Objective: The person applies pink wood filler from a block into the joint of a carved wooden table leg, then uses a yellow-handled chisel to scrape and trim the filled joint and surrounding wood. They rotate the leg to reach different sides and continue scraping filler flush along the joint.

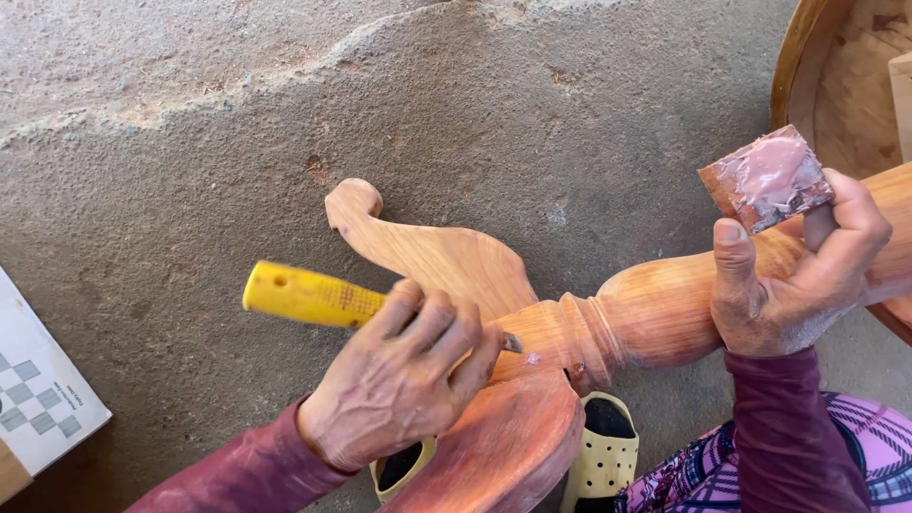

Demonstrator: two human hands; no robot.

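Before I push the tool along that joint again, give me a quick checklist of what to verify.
1. Left hand gripping the yellow-handled tool: ok.
2. Tool tip at the turned wooden pedestal joint: ok.
3. Right hand steadying the pedestal: ok.
4. Smeared block held in the right hand's fingers: ok.
5. Tip's edge condition: cannot tell.
6. Yellow sandals out from under the curved leg: not ok.

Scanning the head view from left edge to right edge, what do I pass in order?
Checkered white box → yellow tool handle → left hand gripping that tool → turned wooden column → right hand → pinkish sanding block held in it → round wooden tabletop rim.
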